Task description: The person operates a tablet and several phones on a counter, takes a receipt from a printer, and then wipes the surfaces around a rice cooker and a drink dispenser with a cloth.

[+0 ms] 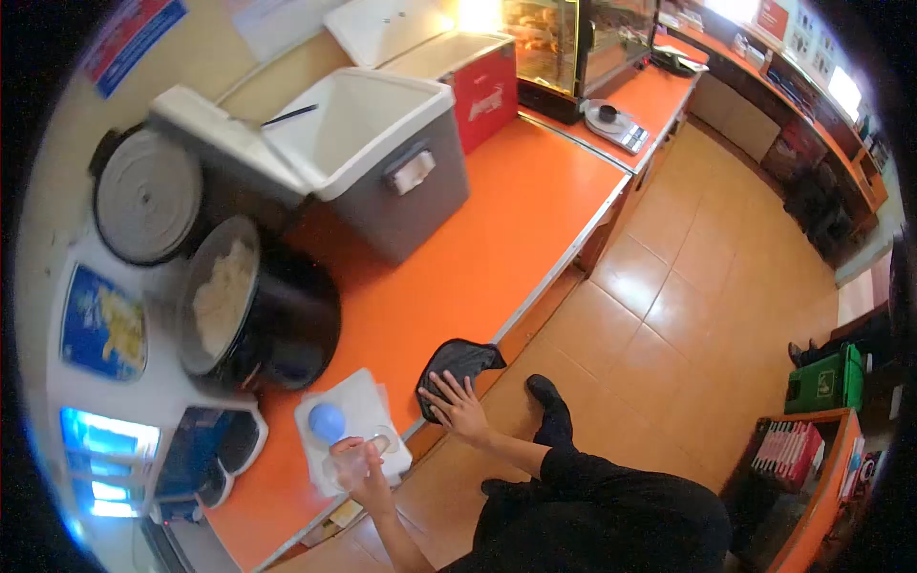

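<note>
My left hand (pixel 368 477) is closed around a small clear container (pixel 350 466), possibly a plastic bottle or cup; blur hides its exact kind. It is over the white tray-like board (pixel 320 468) at the counter's front edge. Beside that hand, on the board, are a blue round object (pixel 327 422) and a small pale round item (pixel 384 443). My right hand (pixel 458 411) lies with fingers spread on a black cloth or bag (pixel 466 359), which hangs partly over the edge of the orange counter (pixel 516 220).
Behind the board stands a large black pot (pixel 296 315) with pale food inside. An open grey cooler box (pixel 401 191) and a red cooler (pixel 485 100) are farther along. A kitchen scale (pixel 616 126) sits near a lit display case (pixel 543 43). A green bin (pixel 826 384) is at right.
</note>
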A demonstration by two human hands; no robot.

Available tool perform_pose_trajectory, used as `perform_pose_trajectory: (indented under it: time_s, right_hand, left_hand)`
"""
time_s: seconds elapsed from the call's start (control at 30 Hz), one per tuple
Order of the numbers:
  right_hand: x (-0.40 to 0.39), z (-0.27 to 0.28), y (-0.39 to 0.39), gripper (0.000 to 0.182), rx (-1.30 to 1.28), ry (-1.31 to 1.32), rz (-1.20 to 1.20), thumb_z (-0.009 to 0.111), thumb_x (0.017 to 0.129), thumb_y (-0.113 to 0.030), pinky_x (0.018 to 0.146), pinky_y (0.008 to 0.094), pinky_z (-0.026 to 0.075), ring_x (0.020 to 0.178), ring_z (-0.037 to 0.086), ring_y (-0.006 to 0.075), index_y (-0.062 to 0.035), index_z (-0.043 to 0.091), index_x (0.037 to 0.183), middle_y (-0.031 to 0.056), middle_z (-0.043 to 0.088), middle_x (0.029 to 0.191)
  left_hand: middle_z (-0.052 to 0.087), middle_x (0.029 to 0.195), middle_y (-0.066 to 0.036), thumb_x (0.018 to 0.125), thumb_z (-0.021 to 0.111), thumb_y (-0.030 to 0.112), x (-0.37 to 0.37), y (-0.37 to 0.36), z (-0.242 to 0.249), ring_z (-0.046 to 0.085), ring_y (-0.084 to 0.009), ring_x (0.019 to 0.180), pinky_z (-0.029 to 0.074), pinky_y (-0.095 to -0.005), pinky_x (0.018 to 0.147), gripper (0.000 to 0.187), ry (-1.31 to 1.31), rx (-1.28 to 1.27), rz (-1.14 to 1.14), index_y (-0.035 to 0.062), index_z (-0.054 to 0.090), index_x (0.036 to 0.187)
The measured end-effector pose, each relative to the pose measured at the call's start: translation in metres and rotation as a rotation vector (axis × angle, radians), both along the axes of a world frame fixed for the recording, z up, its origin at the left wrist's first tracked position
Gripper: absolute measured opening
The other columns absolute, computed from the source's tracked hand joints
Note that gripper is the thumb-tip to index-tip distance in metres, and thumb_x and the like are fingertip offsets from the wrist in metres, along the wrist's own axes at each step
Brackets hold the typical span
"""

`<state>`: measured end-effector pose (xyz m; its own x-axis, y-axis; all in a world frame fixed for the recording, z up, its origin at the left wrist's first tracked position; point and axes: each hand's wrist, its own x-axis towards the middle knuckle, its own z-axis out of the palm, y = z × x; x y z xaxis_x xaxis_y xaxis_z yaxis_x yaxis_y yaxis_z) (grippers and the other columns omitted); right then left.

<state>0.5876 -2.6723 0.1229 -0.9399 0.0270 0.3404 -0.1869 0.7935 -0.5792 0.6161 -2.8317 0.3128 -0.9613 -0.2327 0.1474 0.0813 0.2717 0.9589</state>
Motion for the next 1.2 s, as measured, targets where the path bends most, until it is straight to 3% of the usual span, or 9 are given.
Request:
perform_pose_trajectory:
  time_s: [0.13, 0.2, 0.37, 0.53, 0.6, 0.77, 0.87, 1.13, 1.2]
  right_hand:
    - [0.048, -0.012, -0.038, 0.043, 0.020, 0.004, 0.247, 0.051, 0.098, -0.030, 0.112, 0.0541, 0.026, 0.138, 0.037, 0.0314, -0.0222, 0.049, 0.140, 0.0085, 0.041, 0.149]
    - [0.075, -0.056, -0.044, 0.032, -0.308, -0.288, 0.398, 0.049, 0.099, -0.028, 0.108, 0.0537, 0.033, 0.132, 0.044, 0.0323, -0.0154, 0.061, 0.126, 0.0105, 0.051, 0.140]
    - [0.136, 0.046, -0.072, 0.027, -0.421, -0.333, 0.240, 0.050, 0.099, -0.025, 0.082, 0.0416, 0.051, 0.095, 0.063, 0.0381, -0.0034, 0.062, 0.110, 0.0177, 0.063, 0.111]
    - [0.165, 0.011, -0.117, 0.030, -0.191, -0.484, 0.584, 0.054, 0.097, -0.028, 0.081, 0.0426, 0.049, 0.094, 0.062, 0.0410, -0.0019, 0.064, 0.106, 0.0215, 0.064, 0.100]
    - [0.160, 0.024, -0.143, 0.030, -0.168, -0.357, 0.808, 0.052, 0.098, -0.029, 0.080, 0.0433, 0.049, 0.095, 0.062, 0.0407, -0.0032, 0.063, 0.109, 0.0218, 0.064, 0.096]
    - [0.144, 0.053, -0.205, 0.037, -0.205, -0.680, 0.849, 0.048, 0.100, -0.036, 0.073, 0.0436, 0.049, 0.085, 0.064, 0.0393, -0.0025, 0.063, 0.107, 0.0235, 0.064, 0.087]
    - [0.124, 0.087, -0.236, 0.039, -0.128, -0.671, 0.842, 0.047, 0.100, -0.035, 0.084, 0.0433, 0.049, 0.093, 0.064, 0.0402, -0.0020, 0.063, 0.112, 0.0225, 0.067, 0.100]
    - [0.063, 0.094, -0.341, 0.044, -0.530, -0.577, 0.722, 0.043, 0.103, -0.036, 0.079, 0.0351, 0.044, 0.081, 0.052, 0.0203, 0.0042, 0.059, 0.104, 0.0174, 0.062, 0.087]
    - [0.050, 0.097, -0.366, 0.046, -0.536, -0.815, 0.679, 0.043, 0.103, -0.037, 0.093, 0.0339, 0.040, 0.098, 0.053, 0.0218, 0.0047, 0.058, 0.114, 0.0130, 0.060, 0.109]
  left_hand:
    - [0.054, 0.093, -0.007, 0.084, 0.073, 0.016, 0.065, -0.073, -0.035, 0.054, -0.0216, 0.083, 0.045, -0.0354, 0.077, 0.022, 0.038, -0.068, 0.069, 0.0043, 0.057, 0.093]
    - [0.057, 0.087, -0.009, 0.079, 0.076, 0.014, 0.096, -0.104, -0.047, 0.055, -0.0262, 0.086, 0.043, -0.0380, 0.081, 0.022, 0.063, -0.149, 0.108, 0.0034, 0.058, 0.087]
    - [0.061, 0.091, -0.007, 0.080, 0.076, 0.014, 0.153, -0.158, -0.036, 0.060, -0.0198, 0.085, 0.047, -0.0331, 0.073, 0.023, -0.020, -0.039, 0.311, 0.0036, 0.058, 0.091]
    - [0.062, 0.088, -0.005, 0.081, 0.076, 0.013, 0.193, -0.224, -0.063, 0.062, -0.0137, 0.080, 0.050, -0.0276, 0.063, 0.025, -0.003, -0.018, 0.535, 0.0021, 0.058, 0.095]
    - [0.063, 0.095, -0.006, 0.079, 0.079, 0.021, 0.195, -0.254, -0.072, 0.060, -0.0152, 0.089, 0.051, -0.0317, 0.077, 0.035, -0.007, -0.095, 0.615, 0.0013, 0.059, 0.100]
    - [0.062, 0.097, -0.007, 0.075, 0.081, 0.017, 0.179, -0.322, -0.105, 0.060, -0.0189, 0.091, 0.051, -0.0320, 0.077, 0.039, 0.029, -0.197, 0.841, 0.0020, 0.060, 0.105]
    - [0.063, 0.098, -0.008, 0.074, 0.081, 0.016, 0.152, -0.378, -0.148, 0.061, -0.0188, 0.092, 0.052, -0.0327, 0.075, 0.039, 0.172, -0.159, 0.717, 0.0011, 0.061, 0.104]
    - [0.063, 0.096, -0.012, 0.073, 0.080, 0.018, 0.102, -0.475, -0.160, 0.062, -0.0235, 0.090, 0.051, -0.0359, 0.078, 0.038, 0.055, -0.176, 0.776, 0.0001, 0.060, 0.101]
    - [0.063, 0.098, -0.010, 0.073, 0.082, 0.020, 0.109, -0.491, -0.137, 0.062, -0.0204, 0.091, 0.052, -0.0351, 0.076, 0.040, 0.014, -0.237, 0.806, 0.0001, 0.061, 0.100]
